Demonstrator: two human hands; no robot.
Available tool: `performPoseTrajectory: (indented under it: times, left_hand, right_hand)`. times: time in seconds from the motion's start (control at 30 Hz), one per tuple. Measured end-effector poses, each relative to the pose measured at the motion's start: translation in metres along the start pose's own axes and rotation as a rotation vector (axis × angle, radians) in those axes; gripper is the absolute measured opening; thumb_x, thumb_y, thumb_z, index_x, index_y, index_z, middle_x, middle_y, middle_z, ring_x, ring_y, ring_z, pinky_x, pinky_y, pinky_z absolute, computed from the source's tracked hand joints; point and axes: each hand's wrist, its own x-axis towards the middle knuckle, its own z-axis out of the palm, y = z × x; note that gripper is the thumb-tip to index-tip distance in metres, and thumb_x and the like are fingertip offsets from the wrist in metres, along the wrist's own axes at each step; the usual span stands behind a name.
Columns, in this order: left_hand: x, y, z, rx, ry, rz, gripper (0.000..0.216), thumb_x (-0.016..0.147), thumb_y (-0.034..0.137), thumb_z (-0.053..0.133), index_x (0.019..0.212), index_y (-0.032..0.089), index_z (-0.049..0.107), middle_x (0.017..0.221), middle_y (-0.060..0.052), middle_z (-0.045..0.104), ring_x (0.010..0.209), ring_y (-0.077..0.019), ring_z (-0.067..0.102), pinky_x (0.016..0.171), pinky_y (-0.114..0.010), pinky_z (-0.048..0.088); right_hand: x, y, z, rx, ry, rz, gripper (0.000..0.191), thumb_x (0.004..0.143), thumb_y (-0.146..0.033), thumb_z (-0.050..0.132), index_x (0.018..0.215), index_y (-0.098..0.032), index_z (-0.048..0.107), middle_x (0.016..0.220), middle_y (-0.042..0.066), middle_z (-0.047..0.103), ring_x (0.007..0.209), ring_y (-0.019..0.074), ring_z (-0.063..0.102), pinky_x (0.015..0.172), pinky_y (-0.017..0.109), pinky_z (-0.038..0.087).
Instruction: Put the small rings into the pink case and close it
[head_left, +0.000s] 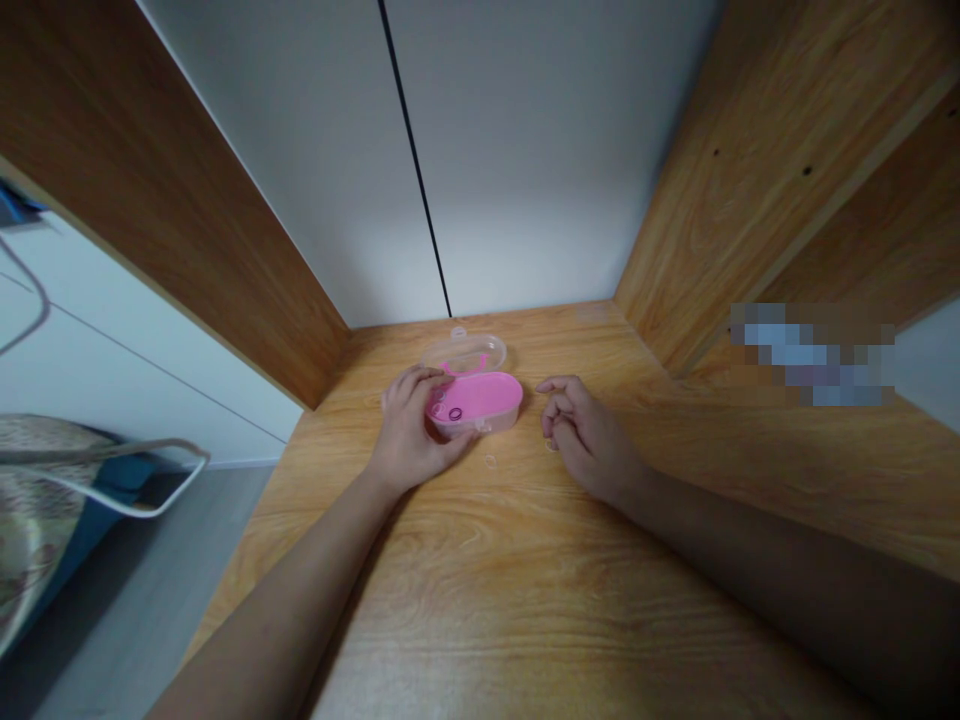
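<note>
Clasping the box (487, 392) by its walls (507, 420), my left hand (409, 430) should find it light, stiff; grip unclear in my right hand (589, 440).

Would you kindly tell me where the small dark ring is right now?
In the head view, the small dark ring lies inside the pink box, left of its middle and toward its near side, close to the left hand.

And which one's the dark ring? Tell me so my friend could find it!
On the wooden table, find the pink box that the left hand holds. Look inside, toward that hand: the small ring there is dark purple, while the loops beside it are pale.
</note>
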Motion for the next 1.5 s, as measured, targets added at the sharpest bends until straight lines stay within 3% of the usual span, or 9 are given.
performPoseTrajectory:
  times: [0.17,0.37,0.5,0.73,0.9,1.17,1.5]
  left_hand:
    - [0.0,-0.003,0.002,0.016,0.013,-0.017,0.067,0.068,0.051,0.082,0.123,0.023,0.057,0.125,-0.011,0.061,0.122,-0.0332,0.054,0.105,-0.05,0.041]
    - [0.0,-0.002,0.002,0.007,0.009,-0.025,0.067,0.069,0.05,0.082,0.124,0.023,0.057,0.125,-0.011,0.061,0.122,-0.0328,0.054,0.104,-0.049,0.041]
    - [0.001,-0.002,0.002,0.002,0.004,-0.027,0.066,0.068,0.051,0.082,0.124,0.024,0.057,0.124,-0.011,0.061,0.122,-0.033,0.054,0.105,-0.05,0.041]
    - [0.0,-0.004,0.002,0.0,0.002,-0.017,0.067,0.068,0.051,0.082,0.124,0.023,0.057,0.125,-0.011,0.061,0.123,-0.0333,0.054,0.105,-0.05,0.041]
    - [0.0,-0.004,0.002,-0.002,-0.003,-0.023,0.067,0.069,0.05,0.082,0.125,0.024,0.057,0.126,-0.012,0.061,0.124,-0.0339,0.053,0.105,-0.051,0.041]
    - [0.0,-0.005,0.002,-0.004,0.007,-0.006,0.065,0.071,0.051,0.08,0.125,0.023,0.057,0.126,-0.011,0.061,0.124,-0.0328,0.053,0.106,-0.05,0.04]
    - [0.0,-0.004,0.002,0.009,0.004,-0.025,0.066,0.07,0.052,0.081,0.125,0.024,0.057,0.126,-0.011,0.061,0.122,-0.0335,0.054,0.104,-0.05,0.041]
  right_hand:
    - [0.0,0.001,0.001,0.112,-0.134,-0.093,0.043,0.086,-0.006,0.042,0.126,-0.02,0.043,0.081,0.0,0.063,0.07,0.0159,0.06,0.068,0.031,0.048]
    - [-0.004,-0.005,0.0,0.272,-0.321,-0.237,0.057,0.086,-0.002,0.042,0.138,-0.024,0.039,0.105,0.006,0.067,0.097,0.0174,0.066,0.087,0.036,0.054]
    - [-0.004,-0.01,-0.003,0.125,-0.308,-0.355,0.06,0.083,-0.001,0.044,0.138,-0.026,0.045,0.112,0.007,0.068,0.103,0.0198,0.065,0.092,0.039,0.052]
    - [-0.004,-0.017,0.0,-0.26,-0.35,-0.504,0.039,0.089,-0.016,0.054,0.125,-0.025,0.064,0.136,0.011,0.057,0.125,0.0287,0.052,0.102,0.052,0.044]
    - [-0.007,-0.022,0.002,-0.361,-0.364,-0.458,0.028,0.092,-0.026,0.056,0.116,-0.023,0.07,0.12,0.013,0.061,0.112,0.0283,0.055,0.094,0.049,0.046]
    - [-0.006,-0.016,0.004,-0.333,-0.274,-0.436,0.017,0.087,-0.016,0.057,0.097,-0.02,0.071,0.104,0.01,0.061,0.098,0.0247,0.055,0.087,0.042,0.046]
    - [-0.003,-0.01,0.008,-0.402,-0.246,-0.316,0.019,0.092,-0.019,0.058,0.106,-0.021,0.071,0.1,0.009,0.061,0.098,0.0239,0.055,0.087,0.041,0.046]
